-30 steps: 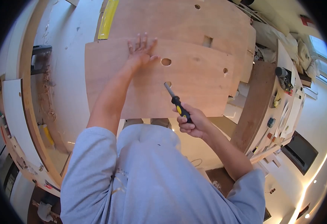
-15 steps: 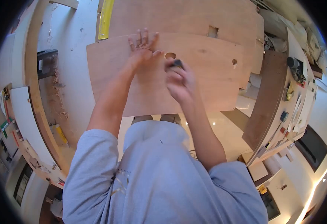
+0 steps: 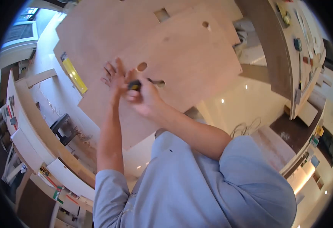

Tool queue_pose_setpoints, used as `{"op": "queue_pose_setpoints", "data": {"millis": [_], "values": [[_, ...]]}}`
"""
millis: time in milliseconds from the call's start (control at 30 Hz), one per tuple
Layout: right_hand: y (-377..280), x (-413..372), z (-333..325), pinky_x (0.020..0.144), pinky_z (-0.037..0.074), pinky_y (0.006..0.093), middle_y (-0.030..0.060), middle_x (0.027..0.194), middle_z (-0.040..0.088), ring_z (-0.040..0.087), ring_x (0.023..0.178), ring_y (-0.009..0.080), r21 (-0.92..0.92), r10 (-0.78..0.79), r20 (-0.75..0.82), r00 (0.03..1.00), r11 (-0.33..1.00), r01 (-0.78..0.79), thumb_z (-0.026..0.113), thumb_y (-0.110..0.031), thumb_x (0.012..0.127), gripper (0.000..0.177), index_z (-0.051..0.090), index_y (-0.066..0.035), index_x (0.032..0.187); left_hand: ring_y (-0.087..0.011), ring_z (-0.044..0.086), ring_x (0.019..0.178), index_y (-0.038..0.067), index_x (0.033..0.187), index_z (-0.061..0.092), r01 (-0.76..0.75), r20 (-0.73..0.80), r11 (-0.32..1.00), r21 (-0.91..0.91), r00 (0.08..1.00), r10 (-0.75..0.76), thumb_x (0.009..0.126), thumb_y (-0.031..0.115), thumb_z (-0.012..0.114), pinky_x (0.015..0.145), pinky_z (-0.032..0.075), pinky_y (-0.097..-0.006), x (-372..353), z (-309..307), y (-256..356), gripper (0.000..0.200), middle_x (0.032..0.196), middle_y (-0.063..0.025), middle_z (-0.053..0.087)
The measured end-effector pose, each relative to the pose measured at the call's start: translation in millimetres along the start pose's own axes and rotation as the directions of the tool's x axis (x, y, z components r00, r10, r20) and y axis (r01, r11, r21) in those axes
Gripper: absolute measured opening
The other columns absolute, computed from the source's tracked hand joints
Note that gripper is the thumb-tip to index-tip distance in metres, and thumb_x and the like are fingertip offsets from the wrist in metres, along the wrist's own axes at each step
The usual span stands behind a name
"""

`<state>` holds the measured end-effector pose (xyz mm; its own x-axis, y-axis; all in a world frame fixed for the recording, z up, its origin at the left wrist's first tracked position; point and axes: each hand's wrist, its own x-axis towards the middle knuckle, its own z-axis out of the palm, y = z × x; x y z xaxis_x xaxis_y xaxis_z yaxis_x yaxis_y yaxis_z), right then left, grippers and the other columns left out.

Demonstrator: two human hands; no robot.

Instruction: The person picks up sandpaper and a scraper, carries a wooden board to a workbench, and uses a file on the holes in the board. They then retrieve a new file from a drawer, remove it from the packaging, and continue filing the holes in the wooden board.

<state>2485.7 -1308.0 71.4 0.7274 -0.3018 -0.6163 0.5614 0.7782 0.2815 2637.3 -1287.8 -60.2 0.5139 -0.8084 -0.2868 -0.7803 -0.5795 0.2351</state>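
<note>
My left hand (image 3: 113,77) lies flat, fingers spread, on a brown plywood panel (image 3: 189,57) that has round holes and a slot cut in it. My right hand (image 3: 145,99) is closed around the black and yellow handle of a screwdriver (image 3: 136,84). Its metal shaft points into the small slot (image 3: 159,82) just below a round hole (image 3: 142,66). The two hands are close together, almost touching. A second plywood panel (image 3: 98,30) lies under the first one.
A yellow level (image 3: 74,72) lies beside the panels on a white worktop (image 3: 48,91). A black tool (image 3: 63,128) sits among wood shavings at the left. A bench with small tools (image 3: 301,45) runs along the right. Glossy floor (image 3: 246,102) shows below.
The view has tilted and swung. My right hand moved the screwdriver up from beside my body to the slot near my left hand, which stays flat on the panel.
</note>
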Motion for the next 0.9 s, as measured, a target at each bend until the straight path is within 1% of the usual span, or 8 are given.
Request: {"op": "queue_pose_setpoints", "data": {"millis": [100,267,367,533,633,767,800,900], "values": [[13,-14,43,0.050,0.040,0.0272,0.0060,0.078,0.057,0.046,0.052,0.0112,-0.089,-0.047,-0.155,0.987,0.996,0.033,0.041,-0.040,0.100,0.024,0.053,-0.019,0.098,-0.0458,-0.005,0.141,0.026,0.151,0.008,-0.036,-0.056,0.999,0.025,0.998,0.038,0.080,0.070,0.050,0.103,0.001,-0.0713,-13,-1,4,0.094,0.154,-0.0239,0.001],[-2,33,-15,0.053,0.042,0.0279,0.0108,0.080,0.059,0.049,0.055,0.0138,0.056,-0.151,-0.165,0.975,0.985,0.162,0.041,-0.039,0.100,0.032,0.052,-0.009,0.096,-0.0475,-0.004,0.141,0.023,0.151,0.008,-0.050,-0.023,0.996,0.081,0.998,0.052,0.081,0.070,0.050,0.103,0.002,-0.0719,-3,9,-6,0.094,0.154,-0.0257,0.000],[20,-12,44,0.050,0.039,0.0281,0.0130,0.080,0.059,0.047,0.053,0.0127,-0.066,-0.058,-0.115,0.992,0.997,0.050,0.038,-0.038,0.101,0.033,0.050,-0.008,0.094,-0.0485,-0.006,0.140,0.023,0.151,0.008,-0.103,-0.006,0.989,0.109,0.995,0.104,0.082,0.070,0.047,0.103,0.000,-0.0720,-21,10,-10,0.093,0.153,-0.0263,-0.002],[11,22,-38,0.043,0.031,0.0296,0.0129,0.074,0.057,0.037,0.042,0.0132,-0.267,-0.172,-0.352,0.920,0.960,0.077,0.046,-0.042,0.097,0.037,0.047,-0.007,0.086,-0.0487,-0.008,0.140,0.023,0.151,0.008,-0.007,0.055,0.999,0.038,0.998,0.005,0.082,0.071,0.047,0.102,-0.003,-0.0718,-10,-1,-2,0.093,0.153,-0.0267,-0.003],[21,-12,18,0.043,0.030,0.0284,0.0107,0.072,0.056,0.037,0.042,0.0126,-0.231,-0.113,-0.163,0.980,0.970,0.073,0.047,-0.042,0.097,0.036,0.045,-0.008,0.086,-0.0481,-0.008,0.140,0.022,0.151,0.007,-0.013,0.034,1.000,0.023,0.999,0.012,0.082,0.072,0.045,0.103,-0.004,-0.0711,-17,0,2,0.093,0.153,-0.0267,-0.003],[36,0,-17,0.040,0.029,0.0280,0.0112,0.070,0.057,0.033,0.038,0.0136,-0.375,-0.112,-0.414,0.903,0.925,-0.057,0.049,-0.044,0.095,0.036,0.046,-0.009,0.086,-0.0466,-0.008,0.141,0.021,0.151,0.008,-0.001,0.050,0.999,0.052,0.999,-0.002,0.083,0.072,0.043,0.104,-0.003,-0.0695,-11,-5,4,0.092,0.154,-0.0263,-0.004],[32,20,-47,0.037,0.026,0.0278,0.0124,0.067,0.056,0.032,0.037,0.0139,-0.531,-0.291,-0.483,0.826,0.847,-0.012,0.049,-0.044,0.095,0.036,0.046,-0.009,0.085,-0.0462,-0.008,0.141,0.021,0.151,0.009,0.003,0.056,0.999,0.045,0.998,-0.005,0.083,0.073,0.043,0.104,-0.004,-0.0693,-13,-6,3,0.092,0.154,-0.0258,-0.004],[13,-1,-33,0.035,0.024,0.0274,0.0133,0.064,0.056,0.032,0.036,0.0133,-0.467,-0.242,-0.461,0.854,0.885,-0.001,0.049,-0.044,0.094,0.036,0.046,-0.009,0.088,-0.0452,-0.009,0.141,0.021,0.151,0.010,0.001,0.043,1.000,-0.004,0.999,-0.001,0.082,0.073,0.043,0.104,-0.004,-0.0687,-9,-5,6,0.092,0.154,-0.0243,-0.004]]}}
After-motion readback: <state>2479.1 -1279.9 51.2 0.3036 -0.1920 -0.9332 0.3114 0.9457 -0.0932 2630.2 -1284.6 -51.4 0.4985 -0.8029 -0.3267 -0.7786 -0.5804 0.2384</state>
